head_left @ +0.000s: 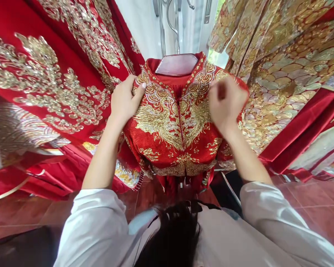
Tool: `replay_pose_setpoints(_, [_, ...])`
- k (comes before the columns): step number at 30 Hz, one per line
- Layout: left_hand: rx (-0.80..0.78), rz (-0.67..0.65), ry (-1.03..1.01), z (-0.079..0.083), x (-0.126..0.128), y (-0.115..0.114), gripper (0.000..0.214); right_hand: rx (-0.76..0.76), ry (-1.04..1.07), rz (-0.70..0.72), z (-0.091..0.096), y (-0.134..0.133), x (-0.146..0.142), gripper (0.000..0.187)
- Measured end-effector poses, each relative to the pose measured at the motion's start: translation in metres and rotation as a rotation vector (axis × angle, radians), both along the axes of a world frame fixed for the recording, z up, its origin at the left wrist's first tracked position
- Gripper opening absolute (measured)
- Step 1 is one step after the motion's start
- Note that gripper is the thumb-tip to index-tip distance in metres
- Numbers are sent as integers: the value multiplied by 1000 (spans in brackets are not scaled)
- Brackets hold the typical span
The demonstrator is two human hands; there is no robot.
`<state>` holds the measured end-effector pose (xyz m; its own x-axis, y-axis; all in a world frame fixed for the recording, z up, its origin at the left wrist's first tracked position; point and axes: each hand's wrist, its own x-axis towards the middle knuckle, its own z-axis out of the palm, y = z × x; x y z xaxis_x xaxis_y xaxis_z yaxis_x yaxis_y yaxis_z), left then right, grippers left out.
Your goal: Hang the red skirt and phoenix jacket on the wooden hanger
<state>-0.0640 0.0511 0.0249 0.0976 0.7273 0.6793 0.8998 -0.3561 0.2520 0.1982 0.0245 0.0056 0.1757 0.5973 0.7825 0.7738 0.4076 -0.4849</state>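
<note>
A red jacket (pixel 167 137) with gold phoenix-like embroidery, a stand-up collar and a front closure hangs on a hanger (pixel 178 65) with a metal hook. My left hand (pixel 125 98) grips the jacket's left-side shoulder, thumb on the front and fingers over the edge. At the opposite shoulder, my right hand (pixel 226 102) is curled closed and blurred by motion. It covers part of the embroidery there. Whether its fingers pinch any cloth cannot be made out.
Red garments with gold beading (pixel 44 66) hang close on the left. A gold scale-patterned garment (pixel 278 92) hangs on the right, with red and white cloth below it. Metal hooks and a white wall are behind. A dark object (pixel 226 191) stands on the reddish tiled floor (pixel 317 204).
</note>
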Motion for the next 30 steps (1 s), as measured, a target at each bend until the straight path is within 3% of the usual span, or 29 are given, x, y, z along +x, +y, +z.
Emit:
replay_pose_setpoints(2, [6, 44, 25, -1, 2, -1, 47, -210, 62, 257, -23, -11, -27, 36])
replay_pose_setpoints(4, [1, 84, 35, -2, 4, -2, 45, -344, 175, 422, -43, -9, -50, 42])
replay_pose_setpoints(8, [-8, 128, 39, -2, 7, -4, 47, -385, 494, 486, -54, 12, -74, 42])
replay_pose_setpoints(11, [-14, 141, 39, -2, 9, -6, 53, -397, 681, 625, -51, 18, -77, 34])
replay_pose_setpoints(13, [-24, 146, 45, -3, 9, -8, 55, -411, 761, 710, -59, 15, -74, 31])
replay_pose_setpoints(16, [-24, 148, 48, -5, 9, -10, 52, -552, 767, 670, -101, -1, -63, 31])
replay_pose_setpoints(21, [23, 153, 86, -5, 9, -11, 47, -904, 683, 504, -218, -48, -35, 34])
replay_pose_setpoints(24, [43, 132, 105, -5, 7, -7, 48, -1074, 600, 448, -266, -75, -15, 35])
replay_pose_setpoints(27, [106, 134, 74, -11, 3, -5, 44, -1159, 486, 374, -278, -85, 9, 36])
replay_pose_setpoints(30, [171, 227, -37, -27, -2, -9, 48, -1169, 368, 347, -249, -81, 40, 32])
